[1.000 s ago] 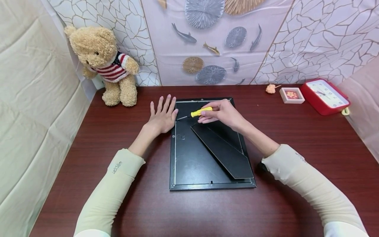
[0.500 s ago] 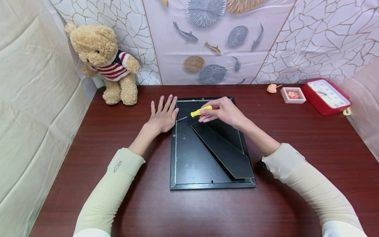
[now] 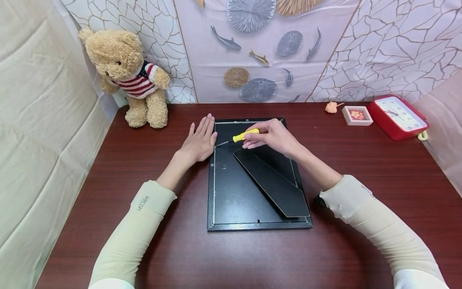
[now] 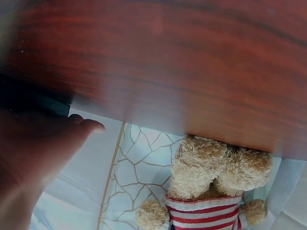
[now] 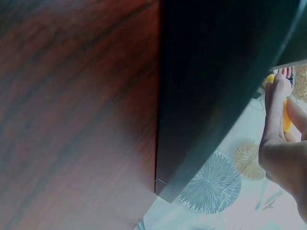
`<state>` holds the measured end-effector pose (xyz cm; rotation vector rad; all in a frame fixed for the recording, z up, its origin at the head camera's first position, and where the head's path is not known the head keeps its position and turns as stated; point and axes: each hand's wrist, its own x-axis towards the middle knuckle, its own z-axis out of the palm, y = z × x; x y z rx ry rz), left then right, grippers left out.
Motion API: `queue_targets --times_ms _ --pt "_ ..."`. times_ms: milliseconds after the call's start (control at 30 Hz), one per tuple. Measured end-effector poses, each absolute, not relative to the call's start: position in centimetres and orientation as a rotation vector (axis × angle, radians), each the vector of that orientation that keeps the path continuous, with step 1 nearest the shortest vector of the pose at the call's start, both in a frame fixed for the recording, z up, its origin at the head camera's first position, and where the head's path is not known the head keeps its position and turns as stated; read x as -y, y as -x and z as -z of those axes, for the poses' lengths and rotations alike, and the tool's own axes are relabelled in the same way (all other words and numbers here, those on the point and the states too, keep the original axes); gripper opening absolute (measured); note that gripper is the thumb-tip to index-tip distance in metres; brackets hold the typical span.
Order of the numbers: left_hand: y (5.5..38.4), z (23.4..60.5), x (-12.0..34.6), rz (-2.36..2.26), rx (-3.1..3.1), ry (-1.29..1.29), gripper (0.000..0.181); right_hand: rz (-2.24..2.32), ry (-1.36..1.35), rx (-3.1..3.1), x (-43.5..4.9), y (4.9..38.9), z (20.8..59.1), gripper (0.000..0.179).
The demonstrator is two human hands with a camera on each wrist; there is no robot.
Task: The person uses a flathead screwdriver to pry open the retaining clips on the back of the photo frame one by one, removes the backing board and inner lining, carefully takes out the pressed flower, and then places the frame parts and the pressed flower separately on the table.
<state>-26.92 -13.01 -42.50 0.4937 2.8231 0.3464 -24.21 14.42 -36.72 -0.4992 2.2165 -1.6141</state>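
Note:
A black picture frame (image 3: 234, 192) lies back side up on the table, its stand leg (image 3: 272, 184) slanting across the backing toward the lower right. My right hand (image 3: 270, 136) holds a screwdriver (image 3: 241, 137) by its yellow handle, between thumb and fingers. The thin shaft points left, and its tip meets the inner edge of the frame's left side. Beside that tip, my left hand (image 3: 200, 142) lies flat with fingers straight, thumb side against the frame's left border. In the right wrist view, the frame's side (image 5: 216, 72) stands large before the right hand (image 5: 283, 153).
A teddy bear (image 3: 126, 76) in a striped sweater sits at the back left. Along the back right are a red clock (image 3: 397, 116), a small pink-white box (image 3: 357, 115) and a small peach-coloured item (image 3: 331, 107). A patterned cloth (image 3: 252, 52) hangs behind the table (image 3: 180, 249).
The left hand's spread fingers have drawn closer together. The right hand and screwdriver stay nearly in place at the frame's left edge.

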Motion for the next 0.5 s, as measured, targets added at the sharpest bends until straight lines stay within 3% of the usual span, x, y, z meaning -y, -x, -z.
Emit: queue_targets --times_ms 500 --pt "27.61 43.38 13.28 -0.402 -2.824 -0.527 0.067 1.631 0.573 -2.268 -13.85 24.19 36.75 0.024"
